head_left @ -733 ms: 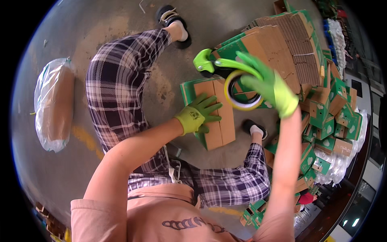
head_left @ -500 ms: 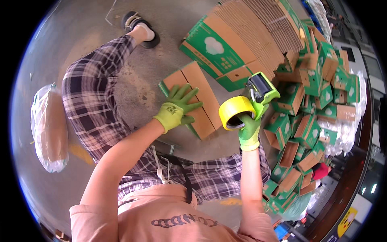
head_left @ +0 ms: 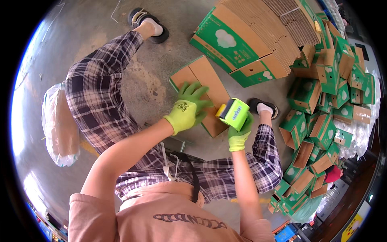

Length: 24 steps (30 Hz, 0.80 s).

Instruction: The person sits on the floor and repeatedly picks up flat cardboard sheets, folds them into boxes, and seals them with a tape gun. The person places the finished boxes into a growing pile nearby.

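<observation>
A cardboard box with brown closed flaps and a green side stands on the floor between my legs, a seam running along its top. My left hand, in a yellow-green glove, lies on the box with its fingers spread. My right hand, gloved alike, is closed around a bright green tape dispenser. The dispenser is at the box's right end, its front edge at or just over the cardboard; whether it touches I cannot tell. Its tape roll is mostly hidden, with a bit of yellow showing.
Flattened green-and-brown cartons are stacked beyond the box, bound with a strap. At the right, many assembled open boxes lie heaped, with clear plastic behind them. A plastic-wrapped brown bundle lies on the floor at the left.
My right hand has brought the tape dispenser left and down to the box's right end and turned it, so the yellow roll is mostly hidden. My left hand stays on the box.
</observation>
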Available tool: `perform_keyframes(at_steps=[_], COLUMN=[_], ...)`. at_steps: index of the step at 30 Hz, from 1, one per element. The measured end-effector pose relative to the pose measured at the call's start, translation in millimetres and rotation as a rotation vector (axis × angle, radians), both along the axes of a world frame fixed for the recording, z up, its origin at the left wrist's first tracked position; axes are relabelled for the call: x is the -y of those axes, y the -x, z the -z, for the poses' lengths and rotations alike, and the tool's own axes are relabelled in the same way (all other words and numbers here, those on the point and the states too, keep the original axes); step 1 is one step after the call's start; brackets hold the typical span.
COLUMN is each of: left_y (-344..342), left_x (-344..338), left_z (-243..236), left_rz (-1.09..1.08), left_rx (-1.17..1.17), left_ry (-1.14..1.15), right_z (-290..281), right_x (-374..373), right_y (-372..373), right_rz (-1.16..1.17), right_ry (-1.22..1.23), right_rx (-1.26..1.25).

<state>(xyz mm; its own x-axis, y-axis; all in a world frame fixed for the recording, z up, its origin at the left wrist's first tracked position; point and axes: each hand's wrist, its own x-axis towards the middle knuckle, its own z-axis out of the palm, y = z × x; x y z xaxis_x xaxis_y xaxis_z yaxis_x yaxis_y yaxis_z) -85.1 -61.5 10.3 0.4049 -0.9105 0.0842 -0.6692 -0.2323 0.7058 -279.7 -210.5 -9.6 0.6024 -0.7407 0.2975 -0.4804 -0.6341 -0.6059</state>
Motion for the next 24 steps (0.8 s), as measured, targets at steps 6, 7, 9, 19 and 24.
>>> perform_keyframes(at_steps=[6,7,9,19,24], left_y=[16,16,20,24,23], left_x=[19,22,28,31,37], left_z=[-32,-38,-45,-48,-52], left_rz=[-0.131,-0.143,-0.161,-0.148,-0.126], left_rx=[-1.238,-1.311,-1.452,-1.692,-1.666], left_ry=[-0.027,-0.079,-0.182,-0.095,-0.156], right_z=[6,9,24,19,28], right_x=[4,6,11,9,10], right_y=[23,26,36,31,36], right_rz=[-0.080,-0.061,-0.015,-0.121,-0.048], right_ry=[-0.113,-0.139,-0.215,0.167,-0.068], right_rx=[0.043,0.039,0.086,-0.037,0.097])
